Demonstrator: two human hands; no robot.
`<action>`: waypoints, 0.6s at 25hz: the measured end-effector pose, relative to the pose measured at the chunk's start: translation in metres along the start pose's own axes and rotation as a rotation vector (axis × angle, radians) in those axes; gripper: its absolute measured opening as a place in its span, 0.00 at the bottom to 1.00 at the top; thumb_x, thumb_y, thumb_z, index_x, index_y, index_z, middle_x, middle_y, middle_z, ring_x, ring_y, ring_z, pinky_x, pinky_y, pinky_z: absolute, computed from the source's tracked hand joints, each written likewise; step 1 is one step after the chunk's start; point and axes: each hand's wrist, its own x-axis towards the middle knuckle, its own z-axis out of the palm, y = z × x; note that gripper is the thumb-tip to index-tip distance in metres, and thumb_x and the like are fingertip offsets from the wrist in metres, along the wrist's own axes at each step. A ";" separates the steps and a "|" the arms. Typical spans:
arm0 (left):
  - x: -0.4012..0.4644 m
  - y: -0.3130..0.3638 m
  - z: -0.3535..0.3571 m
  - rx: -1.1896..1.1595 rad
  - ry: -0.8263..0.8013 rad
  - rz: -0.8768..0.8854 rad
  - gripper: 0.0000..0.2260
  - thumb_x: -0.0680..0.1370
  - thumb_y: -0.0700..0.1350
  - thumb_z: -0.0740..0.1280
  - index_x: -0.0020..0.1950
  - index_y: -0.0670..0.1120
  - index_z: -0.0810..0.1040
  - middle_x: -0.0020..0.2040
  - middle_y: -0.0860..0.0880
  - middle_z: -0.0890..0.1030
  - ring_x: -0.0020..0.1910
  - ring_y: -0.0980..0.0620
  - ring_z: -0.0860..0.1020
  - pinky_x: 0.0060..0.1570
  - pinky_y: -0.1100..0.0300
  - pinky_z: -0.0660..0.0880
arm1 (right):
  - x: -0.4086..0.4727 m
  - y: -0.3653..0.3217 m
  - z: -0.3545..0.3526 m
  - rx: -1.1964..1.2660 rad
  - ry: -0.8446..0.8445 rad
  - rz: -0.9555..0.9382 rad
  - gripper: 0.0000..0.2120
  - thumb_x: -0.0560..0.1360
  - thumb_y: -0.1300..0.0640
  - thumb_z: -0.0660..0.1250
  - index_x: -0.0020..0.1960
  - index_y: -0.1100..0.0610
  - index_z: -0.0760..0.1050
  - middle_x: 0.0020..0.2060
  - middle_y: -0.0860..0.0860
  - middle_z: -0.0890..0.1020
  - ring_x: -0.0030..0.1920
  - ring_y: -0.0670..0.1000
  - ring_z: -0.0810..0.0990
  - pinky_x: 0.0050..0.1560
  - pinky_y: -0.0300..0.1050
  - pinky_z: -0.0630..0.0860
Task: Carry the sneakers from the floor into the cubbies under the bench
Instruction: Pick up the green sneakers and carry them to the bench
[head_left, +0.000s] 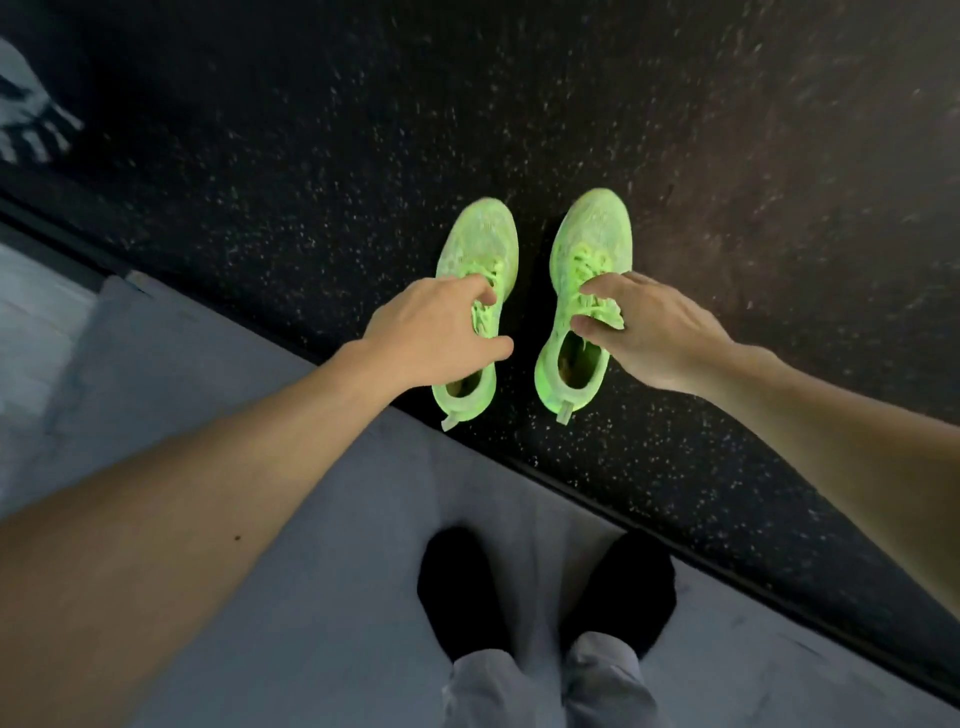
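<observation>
— Where are our arms?
— Both reach out toward twelve o'clock, bare forearms converging.
— And our hands?
— Our left hand (434, 332) has its fingers curled downward, thumb spread; our right hand (644, 325) pinches with curled fingertips.

Dim overall, with a warm glow at upper right on the speckled black rubber floor (311, 182). Motion-smeared specks toward the edges, wide-angle stretch there. Neon-green mesh sneakers (587, 244) overexposed, detail washed out.
</observation>
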 end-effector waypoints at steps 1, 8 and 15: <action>0.006 -0.005 0.018 -0.002 -0.015 -0.011 0.27 0.71 0.63 0.68 0.66 0.55 0.71 0.63 0.54 0.76 0.59 0.50 0.75 0.54 0.47 0.76 | 0.002 0.006 0.018 0.000 -0.013 0.008 0.24 0.77 0.37 0.56 0.70 0.46 0.65 0.67 0.48 0.71 0.64 0.56 0.73 0.55 0.55 0.73; 0.020 -0.024 0.098 0.042 -0.124 -0.089 0.25 0.70 0.52 0.73 0.65 0.54 0.70 0.58 0.51 0.76 0.51 0.50 0.74 0.46 0.51 0.75 | 0.002 0.028 0.108 -0.032 -0.187 0.088 0.27 0.71 0.34 0.64 0.61 0.51 0.69 0.55 0.50 0.74 0.53 0.58 0.76 0.47 0.52 0.73; 0.016 -0.019 0.131 0.441 0.019 -0.156 0.17 0.74 0.37 0.67 0.59 0.46 0.67 0.46 0.46 0.76 0.47 0.48 0.70 0.45 0.54 0.64 | 0.007 0.027 0.139 0.049 0.009 0.067 0.12 0.75 0.48 0.67 0.42 0.56 0.69 0.42 0.50 0.72 0.41 0.56 0.75 0.39 0.47 0.70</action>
